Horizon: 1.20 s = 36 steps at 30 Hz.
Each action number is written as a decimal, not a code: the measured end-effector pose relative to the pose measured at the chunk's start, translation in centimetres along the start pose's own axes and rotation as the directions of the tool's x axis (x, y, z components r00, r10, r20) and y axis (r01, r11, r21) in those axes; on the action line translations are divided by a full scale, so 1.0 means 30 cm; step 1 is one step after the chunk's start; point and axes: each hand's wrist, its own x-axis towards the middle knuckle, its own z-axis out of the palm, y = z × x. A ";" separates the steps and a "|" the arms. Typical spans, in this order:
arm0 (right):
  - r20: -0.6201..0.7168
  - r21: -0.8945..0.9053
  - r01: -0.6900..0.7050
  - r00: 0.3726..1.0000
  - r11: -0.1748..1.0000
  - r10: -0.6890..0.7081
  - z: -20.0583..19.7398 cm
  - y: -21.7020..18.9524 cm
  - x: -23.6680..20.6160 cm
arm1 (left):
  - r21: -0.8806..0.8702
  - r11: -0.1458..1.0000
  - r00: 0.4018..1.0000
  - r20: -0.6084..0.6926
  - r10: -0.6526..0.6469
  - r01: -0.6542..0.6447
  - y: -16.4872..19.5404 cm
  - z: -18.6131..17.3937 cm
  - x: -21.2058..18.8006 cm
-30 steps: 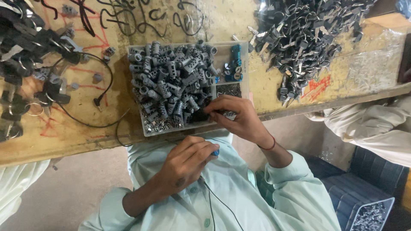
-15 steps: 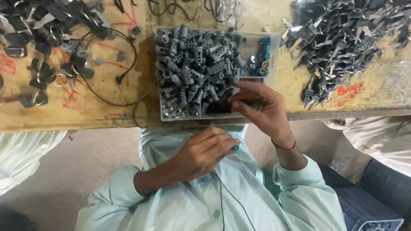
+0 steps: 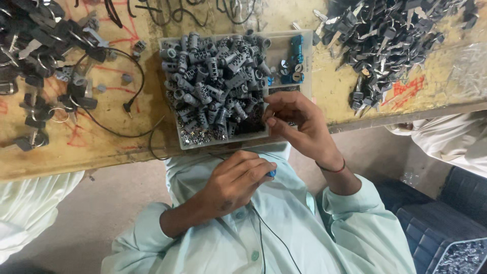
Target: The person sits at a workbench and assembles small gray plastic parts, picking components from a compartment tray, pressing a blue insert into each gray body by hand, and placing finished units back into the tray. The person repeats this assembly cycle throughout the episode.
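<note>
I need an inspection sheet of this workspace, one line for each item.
Surface: worn yellow wooden bench with red marks.
Job's things: clear tray heaped with grey cylinders; blue parts in its corner.
Clutter: dark key piles at left and right.
Hands: right hand pinching at tray edge; left hand closed on a blue-tipped tool.
Cables: black jack lead.
Surroundings: pale sleeves either side; crate.

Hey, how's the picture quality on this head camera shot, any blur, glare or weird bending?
Head view: soft, even light with no hard shadows; the gray cylinders in the tray are sharp, as are the right hand over them and the left hand near the chest; mild glare on clear plastic at far right; the workbench edge bows from wide-angle distortion.
</note>
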 end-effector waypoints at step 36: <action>0.061 -0.448 0.176 0.984 0.877 -0.166 0.100 0.017 0.032 | -0.044 0.998 0.998 -0.049 -0.043 0.041 -0.031 -0.035 -0.043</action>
